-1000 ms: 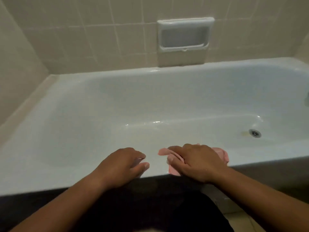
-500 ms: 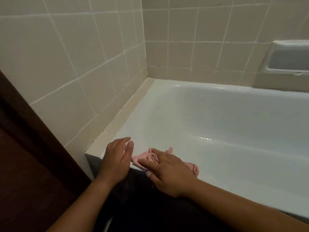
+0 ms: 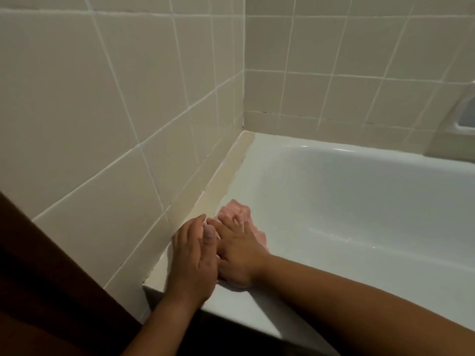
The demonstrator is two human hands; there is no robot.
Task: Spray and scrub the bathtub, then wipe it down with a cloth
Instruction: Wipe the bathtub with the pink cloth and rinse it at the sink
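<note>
Beige tiled walls [image 3: 102, 111] meet in a corner above the head end of the white bathtub [image 3: 359, 201], and a soap dish [image 3: 465, 116] is set into the far wall at the right edge of my view. The pink cloth [image 3: 235, 210] lies bunched on the tub's rim at this near corner, just beside the grout strip along the side wall.

My right hand [image 3: 236, 255] lies flat on the cloth, fingers spread and fairly straight, pressing it to the enamel rather than pinching it. That forearm reaches in across the rim from the right. My left hand [image 3: 191, 255] rests beside it with fingers straight and together, its thumb side touching the right hand, palm down on the rim and the cloth's edge.

I'd judge the cloth soft, light and limp, likely damp, so it will crumple and slide easily on the glossy enamel. A broad palm over its middle should move it better than fingertips at an edge.
</note>
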